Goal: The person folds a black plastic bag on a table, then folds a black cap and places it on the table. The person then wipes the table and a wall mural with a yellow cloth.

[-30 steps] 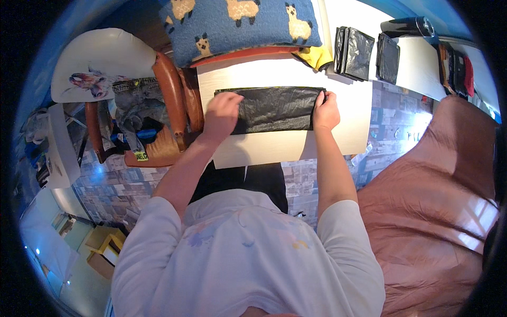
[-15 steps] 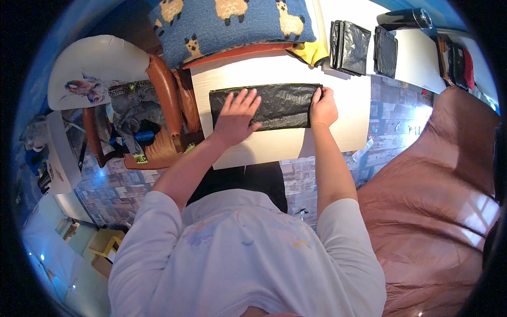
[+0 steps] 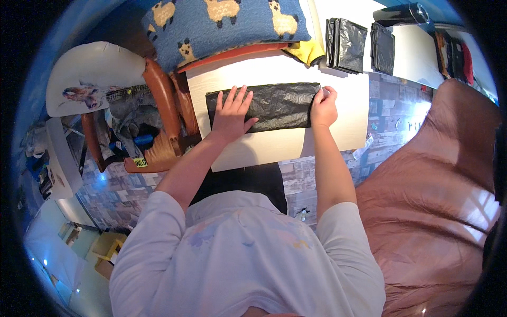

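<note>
A black plastic bag (image 3: 282,105), folded into a long flat strip, lies across the pale table (image 3: 285,148) in front of me. My left hand (image 3: 232,113) rests flat on its left part, fingers spread. At the strip's right end, my right hand (image 3: 324,107) has its fingers curled closed around the edge. The fingertips of that hand are partly hidden behind the fold. Farther off at the right lie a stack of folded black bags (image 3: 347,46) and a smaller folded black stack (image 3: 382,48).
A blue cushion with alpacas (image 3: 227,31) stands at the table's far side, a yellow cloth (image 3: 306,52) beside it. A dark cylinder (image 3: 401,16) lies at the back right. Left is a brown-armed chair (image 3: 158,84) with clothes; right, a brown-covered bed (image 3: 422,211).
My left hand has slid slightly left on the bag, its fingers still spread. My right hand keeps its grip at the right end. The whole view has shifted a little.
</note>
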A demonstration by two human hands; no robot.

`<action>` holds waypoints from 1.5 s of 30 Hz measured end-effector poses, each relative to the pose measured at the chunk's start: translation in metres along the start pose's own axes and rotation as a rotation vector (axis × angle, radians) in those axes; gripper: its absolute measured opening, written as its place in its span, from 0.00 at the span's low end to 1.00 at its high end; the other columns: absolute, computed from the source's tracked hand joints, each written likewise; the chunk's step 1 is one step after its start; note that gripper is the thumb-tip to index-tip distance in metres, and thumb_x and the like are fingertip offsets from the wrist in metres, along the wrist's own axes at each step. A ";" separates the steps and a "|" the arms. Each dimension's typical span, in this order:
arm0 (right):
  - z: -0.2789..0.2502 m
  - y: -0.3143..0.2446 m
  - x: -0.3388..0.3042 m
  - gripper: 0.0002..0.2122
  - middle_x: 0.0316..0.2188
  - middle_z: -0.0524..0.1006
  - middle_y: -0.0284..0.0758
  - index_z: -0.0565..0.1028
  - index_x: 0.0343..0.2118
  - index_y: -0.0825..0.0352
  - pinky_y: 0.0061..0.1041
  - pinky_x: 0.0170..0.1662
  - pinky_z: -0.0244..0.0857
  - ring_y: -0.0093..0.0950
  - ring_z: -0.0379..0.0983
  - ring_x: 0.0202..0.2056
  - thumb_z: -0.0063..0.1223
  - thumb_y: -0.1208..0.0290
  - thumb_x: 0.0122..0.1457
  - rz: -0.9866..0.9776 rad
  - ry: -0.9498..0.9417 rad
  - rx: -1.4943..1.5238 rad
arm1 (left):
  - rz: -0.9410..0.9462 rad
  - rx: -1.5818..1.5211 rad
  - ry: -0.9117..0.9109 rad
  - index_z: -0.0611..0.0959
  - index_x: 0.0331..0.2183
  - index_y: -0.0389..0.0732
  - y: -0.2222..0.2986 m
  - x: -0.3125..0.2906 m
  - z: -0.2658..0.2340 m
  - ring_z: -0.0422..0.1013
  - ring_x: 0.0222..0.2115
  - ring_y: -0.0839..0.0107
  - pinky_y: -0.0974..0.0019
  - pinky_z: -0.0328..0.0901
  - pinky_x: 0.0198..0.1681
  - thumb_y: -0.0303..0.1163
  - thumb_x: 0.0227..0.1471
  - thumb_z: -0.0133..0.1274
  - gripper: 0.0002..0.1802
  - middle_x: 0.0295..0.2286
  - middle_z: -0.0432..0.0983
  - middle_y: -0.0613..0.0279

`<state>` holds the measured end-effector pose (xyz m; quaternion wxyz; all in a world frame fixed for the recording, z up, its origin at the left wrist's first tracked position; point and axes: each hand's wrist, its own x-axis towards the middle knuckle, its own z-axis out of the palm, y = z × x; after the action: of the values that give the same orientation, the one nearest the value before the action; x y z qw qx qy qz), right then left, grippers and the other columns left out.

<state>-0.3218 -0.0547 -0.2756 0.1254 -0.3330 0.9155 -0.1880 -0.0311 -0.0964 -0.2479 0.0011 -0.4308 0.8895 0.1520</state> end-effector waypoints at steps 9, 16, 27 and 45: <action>-0.024 0.014 -0.014 0.18 0.24 0.78 0.29 0.72 0.54 0.58 0.32 0.33 0.70 0.30 0.77 0.26 0.58 0.61 0.63 -0.059 -0.067 0.192 | 0.056 -0.003 0.039 0.70 0.63 0.47 0.001 0.003 -0.001 0.54 0.67 0.57 0.38 0.48 0.68 0.51 0.50 0.66 0.43 0.65 0.60 0.57; -0.019 0.029 -0.027 0.16 0.28 0.80 0.31 0.72 0.53 0.58 0.33 0.35 0.71 0.31 0.78 0.29 0.58 0.66 0.63 -0.051 -0.072 0.200 | 0.080 -0.026 0.045 0.71 0.63 0.48 -0.001 0.006 -0.001 0.55 0.67 0.56 0.36 0.49 0.67 0.52 0.47 0.67 0.45 0.64 0.61 0.56; -0.021 0.032 -0.022 0.15 0.36 0.81 0.36 0.74 0.53 0.57 0.37 0.38 0.73 0.37 0.80 0.35 0.56 0.64 0.64 -0.141 -0.072 0.029 | 0.094 -0.005 -0.003 0.71 0.63 0.49 -0.003 0.004 -0.006 0.55 0.67 0.55 0.32 0.48 0.66 0.61 0.38 0.70 0.53 0.65 0.60 0.56; 0.034 -0.064 -0.116 0.35 0.68 0.62 0.33 0.65 0.67 0.50 0.59 0.68 0.45 0.40 0.54 0.69 0.63 0.57 0.55 -0.844 -0.257 -0.053 | 0.140 0.084 0.142 0.71 0.62 0.51 -0.014 -0.002 0.022 0.48 0.68 0.59 0.31 0.42 0.67 0.65 0.31 0.66 0.57 0.65 0.57 0.60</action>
<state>-0.1876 -0.0324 -0.2666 0.1418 -0.7014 0.6808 -0.1564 -0.0219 -0.0972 -0.2719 -0.0547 -0.3770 0.9208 0.0835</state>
